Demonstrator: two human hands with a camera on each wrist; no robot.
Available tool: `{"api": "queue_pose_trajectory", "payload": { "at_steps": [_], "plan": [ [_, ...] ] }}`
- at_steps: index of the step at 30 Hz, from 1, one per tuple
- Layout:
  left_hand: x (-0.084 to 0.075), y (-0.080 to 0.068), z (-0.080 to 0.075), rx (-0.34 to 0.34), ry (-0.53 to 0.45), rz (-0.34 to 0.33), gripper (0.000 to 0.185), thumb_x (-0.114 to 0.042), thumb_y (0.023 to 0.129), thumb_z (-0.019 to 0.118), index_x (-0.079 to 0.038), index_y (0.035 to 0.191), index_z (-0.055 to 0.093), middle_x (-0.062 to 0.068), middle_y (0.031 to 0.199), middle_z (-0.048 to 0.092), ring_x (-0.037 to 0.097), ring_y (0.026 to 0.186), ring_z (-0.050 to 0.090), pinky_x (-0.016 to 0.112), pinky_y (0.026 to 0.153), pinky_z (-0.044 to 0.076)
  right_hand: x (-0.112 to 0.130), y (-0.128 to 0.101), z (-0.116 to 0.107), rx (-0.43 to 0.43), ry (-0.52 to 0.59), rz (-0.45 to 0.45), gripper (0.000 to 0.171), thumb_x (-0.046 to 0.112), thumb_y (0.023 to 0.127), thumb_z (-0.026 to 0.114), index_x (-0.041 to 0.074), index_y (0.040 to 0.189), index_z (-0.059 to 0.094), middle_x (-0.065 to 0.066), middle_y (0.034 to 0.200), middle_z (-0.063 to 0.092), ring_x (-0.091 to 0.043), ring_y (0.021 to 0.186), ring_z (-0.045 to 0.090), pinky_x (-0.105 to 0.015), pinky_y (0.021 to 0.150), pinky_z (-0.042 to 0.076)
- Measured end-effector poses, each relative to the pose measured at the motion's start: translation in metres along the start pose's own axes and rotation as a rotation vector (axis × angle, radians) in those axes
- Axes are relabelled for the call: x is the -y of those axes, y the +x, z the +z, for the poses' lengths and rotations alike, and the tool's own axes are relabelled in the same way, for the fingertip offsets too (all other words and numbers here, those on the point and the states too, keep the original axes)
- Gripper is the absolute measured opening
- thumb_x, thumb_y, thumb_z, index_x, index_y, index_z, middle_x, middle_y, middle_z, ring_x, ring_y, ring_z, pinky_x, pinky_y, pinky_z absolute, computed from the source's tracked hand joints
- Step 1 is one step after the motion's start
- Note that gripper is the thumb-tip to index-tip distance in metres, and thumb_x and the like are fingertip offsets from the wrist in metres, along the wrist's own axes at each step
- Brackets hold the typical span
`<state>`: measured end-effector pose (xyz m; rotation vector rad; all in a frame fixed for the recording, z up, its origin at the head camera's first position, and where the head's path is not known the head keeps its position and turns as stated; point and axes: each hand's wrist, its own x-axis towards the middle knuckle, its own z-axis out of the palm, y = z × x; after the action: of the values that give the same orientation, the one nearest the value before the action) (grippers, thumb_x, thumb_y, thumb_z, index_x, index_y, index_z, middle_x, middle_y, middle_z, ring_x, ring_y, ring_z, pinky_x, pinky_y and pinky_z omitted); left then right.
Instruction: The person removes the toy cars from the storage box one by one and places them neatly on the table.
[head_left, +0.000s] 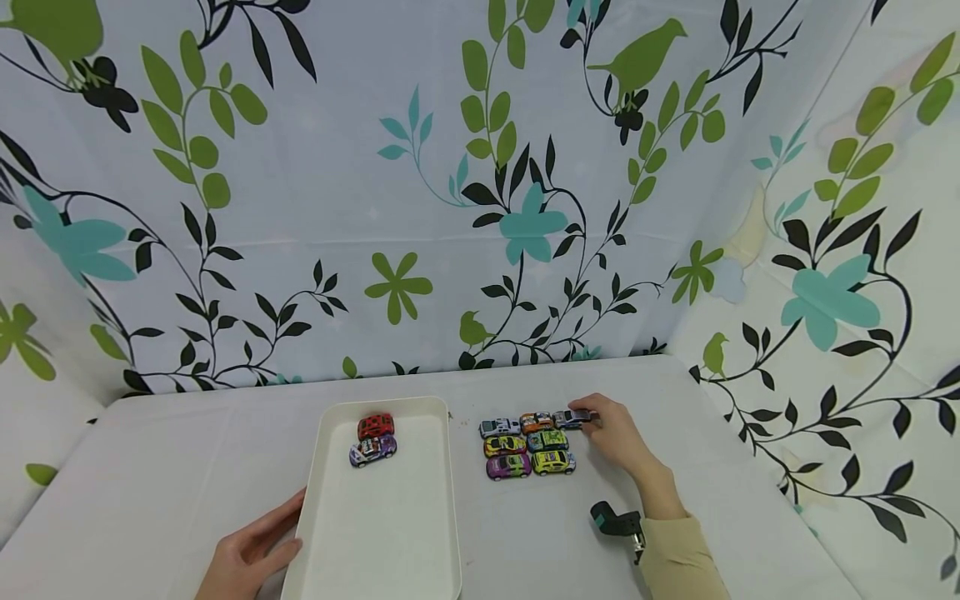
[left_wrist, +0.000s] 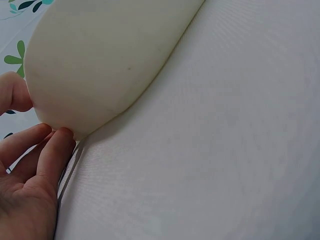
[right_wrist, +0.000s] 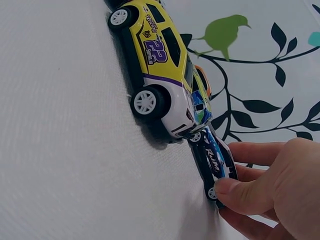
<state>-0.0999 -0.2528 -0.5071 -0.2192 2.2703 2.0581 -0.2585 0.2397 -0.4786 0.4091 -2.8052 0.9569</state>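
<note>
My right hand (head_left: 617, 435) pinches a small toy car (right_wrist: 216, 159) with dark blue and white sides, between thumb and fingers. That car stands at the far right corner of a tight block of several toy cars, among them a yellow one (right_wrist: 162, 47) with white wheels, a purple one (head_left: 508, 467) and an orange one (head_left: 536, 422). To the left is a shallow white tray (head_left: 378, 533). Inside it, near its far end, sit a red toy car (head_left: 376, 426) and a white-and-purple one (head_left: 372, 451). My left hand (head_left: 251, 550) rests its fingertips against the tray's left outer wall.
A white cloth covers the table (head_left: 172, 467). Behind and to the right hangs a curtain (head_left: 315, 208) printed with leaves, flowers and birds. A black camera mount (head_left: 617, 521) is strapped at my right wrist, beside a beige sleeve (head_left: 681, 557).
</note>
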Motion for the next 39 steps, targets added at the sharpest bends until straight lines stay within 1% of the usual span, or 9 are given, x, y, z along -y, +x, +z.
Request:
{"api": "queue_pose_trajectory", "payload": {
  "at_steps": [8, 12, 15, 20, 23, 26, 31, 39],
  "plan": [
    [-0.001, 0.0, 0.001, -0.001, 0.009, -0.019, 0.065, -0.011, 0.091, 0.073, 0.008, 0.145, 0.044, -0.025, 0.121, 0.06, -0.014, 0.107, 0.056, 0.015, 0.085, 0.054, -0.001, 0.001, 0.0, -0.005, -0.016, -0.006, 0.039, -0.02, 0.082, 0.06, 0.0, 0.114, 0.07, -0.017, 0.116, 0.068, -0.037, 0.108, 0.065, -0.05, 0.092, 0.056],
    [0.0, 0.001, 0.001, -0.002, 0.023, -0.024, 0.065, -0.012, 0.091, 0.073, 0.007, 0.146, 0.044, -0.025, 0.122, 0.059, -0.015, 0.107, 0.056, 0.016, 0.086, 0.055, -0.001, 0.001, 0.0, 0.0, -0.016, 0.009, 0.038, -0.017, 0.082, 0.062, 0.0, 0.115, 0.07, -0.017, 0.116, 0.068, -0.036, 0.106, 0.066, -0.05, 0.092, 0.056],
    [0.0, 0.001, 0.002, -0.003, 0.014, -0.023, 0.065, -0.012, 0.091, 0.073, 0.007, 0.146, 0.044, -0.024, 0.122, 0.06, -0.014, 0.107, 0.056, 0.016, 0.086, 0.055, -0.002, 0.001, -0.001, 0.006, -0.019, 0.016, 0.038, -0.014, 0.082, 0.063, 0.0, 0.116, 0.07, -0.016, 0.116, 0.068, -0.036, 0.105, 0.066, -0.05, 0.092, 0.056],
    [0.001, 0.0, 0.003, -0.005, -0.01, 0.015, 0.063, -0.008, 0.091, 0.072, 0.01, 0.144, 0.044, -0.024, 0.122, 0.062, -0.012, 0.108, 0.058, 0.014, 0.085, 0.054, -0.001, 0.001, -0.004, 0.012, -0.045, 0.034, 0.036, -0.009, 0.083, 0.067, 0.002, 0.118, 0.07, -0.016, 0.121, 0.067, -0.038, 0.111, 0.063, -0.054, 0.095, 0.053],
    [0.001, -0.001, 0.002, -0.002, -0.009, 0.027, 0.063, -0.007, 0.091, 0.072, 0.011, 0.144, 0.044, -0.024, 0.122, 0.062, -0.012, 0.108, 0.057, 0.014, 0.084, 0.054, 0.002, 0.002, -0.006, -0.006, -0.068, 0.024, 0.035, -0.006, 0.084, 0.07, 0.003, 0.118, 0.07, -0.016, 0.123, 0.066, -0.039, 0.115, 0.061, -0.055, 0.096, 0.051],
    [0.0, -0.001, 0.002, -0.002, -0.004, 0.016, 0.063, -0.008, 0.091, 0.072, 0.01, 0.144, 0.044, -0.025, 0.122, 0.061, -0.013, 0.108, 0.057, 0.014, 0.084, 0.054, 0.008, 0.003, -0.008, -0.031, -0.077, -0.016, 0.034, -0.002, 0.085, 0.072, 0.003, 0.119, 0.07, -0.016, 0.124, 0.066, -0.038, 0.117, 0.059, -0.056, 0.096, 0.051],
    [-0.001, 0.0, 0.002, 0.002, -0.003, -0.01, 0.065, -0.01, 0.091, 0.073, 0.008, 0.146, 0.043, -0.026, 0.121, 0.06, -0.014, 0.108, 0.056, 0.015, 0.085, 0.054, 0.023, 0.004, -0.01, -0.062, -0.068, -0.085, 0.034, 0.0, 0.086, 0.074, 0.002, 0.119, 0.07, -0.016, 0.123, 0.066, -0.039, 0.121, 0.058, -0.058, 0.101, 0.048],
    [0.0, -0.001, 0.001, 0.002, -0.011, -0.004, 0.065, -0.009, 0.091, 0.072, 0.01, 0.145, 0.043, -0.026, 0.12, 0.061, -0.014, 0.107, 0.056, 0.014, 0.084, 0.054, 0.055, 0.002, -0.009, -0.037, 0.001, -0.124, 0.034, 0.003, 0.087, 0.074, 0.003, 0.121, 0.069, -0.013, 0.123, 0.067, -0.035, 0.121, 0.059, -0.055, 0.102, 0.049]
  ]
}}
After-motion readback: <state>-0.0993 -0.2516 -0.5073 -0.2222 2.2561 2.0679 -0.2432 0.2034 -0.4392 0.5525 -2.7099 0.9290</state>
